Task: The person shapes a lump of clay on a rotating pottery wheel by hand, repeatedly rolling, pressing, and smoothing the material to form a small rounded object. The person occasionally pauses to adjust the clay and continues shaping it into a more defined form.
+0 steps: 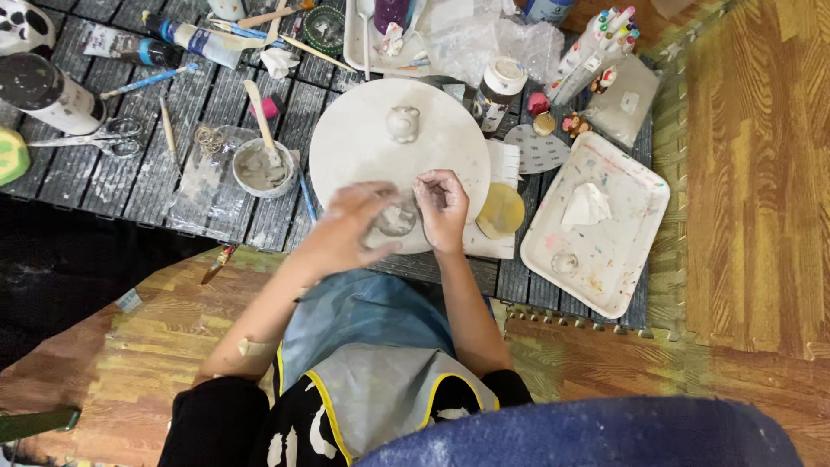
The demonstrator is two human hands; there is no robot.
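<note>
Dark slatted matting (pixel 95 173) covers the work area, cluttered with brushes and paint tubes, and both hands meet at the near edge of the round white board (pixel 363 147). Left hand (pixel 350 229) cups a small grey clay lump (pixel 396 216) from its own side, fingers curled round it; right hand (pixel 443 207) pinches the same lump from the opposite side. So the clay sits squarely between the two grips, touching both, neither hand nearer. Farther up the board from the hands stands a small clay figure (pixel 403 123), well apart. Off beyond the left hand, a bowl of slip (pixel 262 169) with a stick in it.
</note>
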